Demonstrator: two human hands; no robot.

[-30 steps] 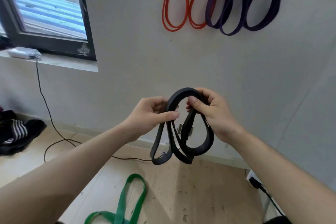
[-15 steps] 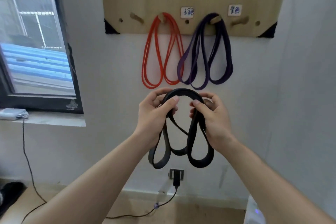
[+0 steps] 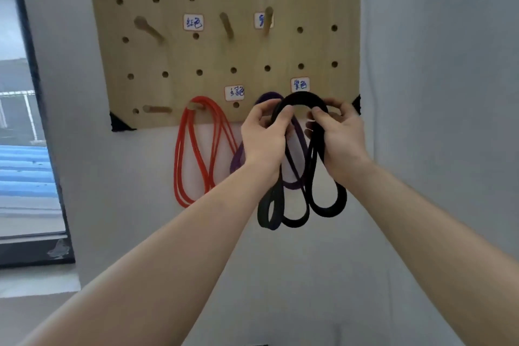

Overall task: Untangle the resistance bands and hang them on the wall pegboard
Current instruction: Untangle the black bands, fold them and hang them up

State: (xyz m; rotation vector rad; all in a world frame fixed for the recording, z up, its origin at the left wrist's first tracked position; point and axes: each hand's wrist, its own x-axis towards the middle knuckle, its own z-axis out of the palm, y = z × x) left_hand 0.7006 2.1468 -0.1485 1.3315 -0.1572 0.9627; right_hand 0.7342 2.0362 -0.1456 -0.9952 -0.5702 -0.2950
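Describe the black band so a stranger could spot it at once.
Find the wooden pegboard on the wall. At its lower right corner, the left hand and right hand grip a looped black rubber band. Unlike the thin red band and purple band, it hangs on no peg.

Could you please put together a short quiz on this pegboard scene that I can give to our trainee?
1. True or false: the thin red rubber band hangs from a wooden peg on the light wooden pegboard.
2. Which band do the left hand and the right hand grip together? A. the red one. B. the wide black rubber band. C. a green one.
3. Fill in: the hanging band partly hidden behind the left hand is ____.

Key: 1 true; 2 B; 3 purple, the purple rubber band.
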